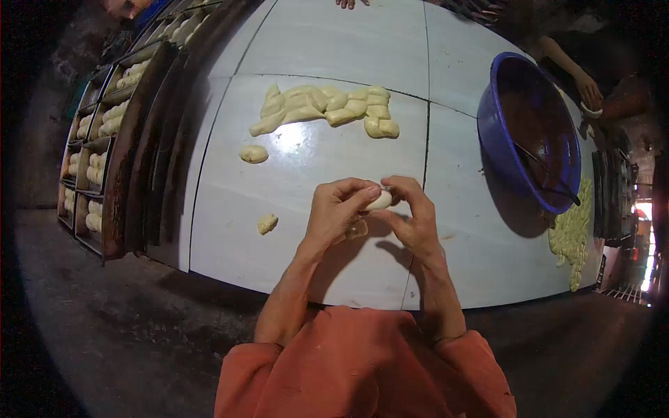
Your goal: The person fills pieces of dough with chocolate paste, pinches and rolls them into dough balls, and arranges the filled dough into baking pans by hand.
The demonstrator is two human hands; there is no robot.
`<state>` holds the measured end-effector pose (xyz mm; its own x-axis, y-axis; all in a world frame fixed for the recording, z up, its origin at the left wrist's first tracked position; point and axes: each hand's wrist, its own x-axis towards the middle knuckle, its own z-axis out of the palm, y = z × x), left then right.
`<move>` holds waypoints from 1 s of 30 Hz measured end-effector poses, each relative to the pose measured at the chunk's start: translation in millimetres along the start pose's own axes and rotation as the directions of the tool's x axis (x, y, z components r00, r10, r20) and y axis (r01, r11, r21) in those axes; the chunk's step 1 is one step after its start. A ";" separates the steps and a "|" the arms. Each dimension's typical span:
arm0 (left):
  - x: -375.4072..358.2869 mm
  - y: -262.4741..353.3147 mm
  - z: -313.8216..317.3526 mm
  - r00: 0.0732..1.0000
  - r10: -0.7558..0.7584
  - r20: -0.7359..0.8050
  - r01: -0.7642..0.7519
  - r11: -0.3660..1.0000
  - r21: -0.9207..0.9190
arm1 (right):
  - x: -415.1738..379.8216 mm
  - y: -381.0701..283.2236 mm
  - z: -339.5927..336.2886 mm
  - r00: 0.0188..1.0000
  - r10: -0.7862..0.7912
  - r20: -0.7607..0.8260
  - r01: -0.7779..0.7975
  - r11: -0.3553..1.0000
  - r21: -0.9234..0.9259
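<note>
Between my two hands, above the white tabletop, is a small pale piece of dough (380,200). My left hand (339,211) grips it from the left with thumb and fingers. From the other side my right hand (412,216) pinches it, fingers curled over the top. Just under my hands lies another bit of dough (357,229), partly hidden by them. To the left rest a small crumbly yellowish lump (267,223) and a smooth oval dough piece (254,154). Beyond my hands several cut dough pieces (327,106) lie pressed together in a row.
A large blue basin (493,132) with brown contents and a dark-handled tool stands at right. Past it are a spread of dough (570,240) and a co-worker's hand (590,94). Racked trays of dough balls (113,118) line the left. Another person's hand (352,3) touches the far edge.
</note>
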<state>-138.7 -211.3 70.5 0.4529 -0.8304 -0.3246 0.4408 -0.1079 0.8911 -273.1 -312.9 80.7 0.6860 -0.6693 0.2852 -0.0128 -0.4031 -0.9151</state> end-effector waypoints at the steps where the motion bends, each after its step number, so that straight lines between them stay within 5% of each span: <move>1: -3.2 -0.6 -1.0 1.000 -0.007 -0.005 0.007 1.000 -0.003 | -5.6 -3.1 -4.8 0.992 -0.100 0.077 0.106 0.992 -0.072; 3: -9.9 -0.4 -0.9 0.997 -0.080 0.002 0.080 0.997 0.004 | -17.1 10.9 -19.4 0.990 -0.049 0.136 0.056 0.998 -0.042; 5: -16.8 -2.6 -4.7 0.999 0.047 -0.009 -0.044 0.982 0.182 | -23.9 14.4 -28.8 0.931 0.321 0.171 -0.340 0.936 0.091; 7: -25.4 0.1 -15.8 0.932 0.358 0.064 -0.295 0.643 0.706 | -26.2 15.0 -33.0 0.863 0.469 0.190 -0.499 0.850 0.169; 9: -34.3 2.3 -23.5 0.960 0.266 0.086 -0.240 0.627 0.741 | -33.8 37.4 -30.8 0.790 0.532 0.306 -0.591 0.794 0.145; 11: -34.6 -11.6 -28.7 0.886 0.346 0.309 -0.398 0.226 0.889 | -36.3 36.8 -23.7 0.778 0.526 0.342 -0.562 0.827 0.007; 14: -31.9 -28.1 -19.6 0.922 0.217 0.321 -0.371 0.253 0.894 | -28.2 23.7 -17.3 0.874 0.296 0.385 -0.144 0.915 -0.378; 19: -33.2 -19.6 -21.4 0.924 0.146 0.354 -0.382 0.290 0.878 | -5.7 29.6 -24.6 0.890 0.334 0.309 -0.173 0.877 -0.449; 21: -31.0 -8.0 -22.7 0.916 0.115 0.383 -0.399 0.349 0.848 | 20.6 33.8 -23.9 0.938 0.326 0.118 -0.267 0.895 -0.358; 23: -22.8 -2.9 -22.6 0.908 0.232 0.348 -0.396 0.206 0.895 | 49.9 54.5 -15.9 0.945 0.323 0.051 -0.283 0.886 -0.368; 25: -1.9 0.3 -23.7 0.917 0.253 0.307 -0.357 0.180 0.917 | 76.8 74.9 -2.1 0.991 0.019 -0.130 -0.088 0.834 -0.545; 30: 85.2 13.6 -6.3 0.828 0.476 0.295 -0.455 0.265 0.850 | 106.3 109.6 4.5 0.999 0.005 -0.050 -0.030 0.856 -0.516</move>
<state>-89.2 -280.1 52.9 0.3563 -0.9006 0.2490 -0.7480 -0.1152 0.6537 -198.4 -425.4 9.5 0.6485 -0.7017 0.2950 -0.4070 -0.6472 -0.6445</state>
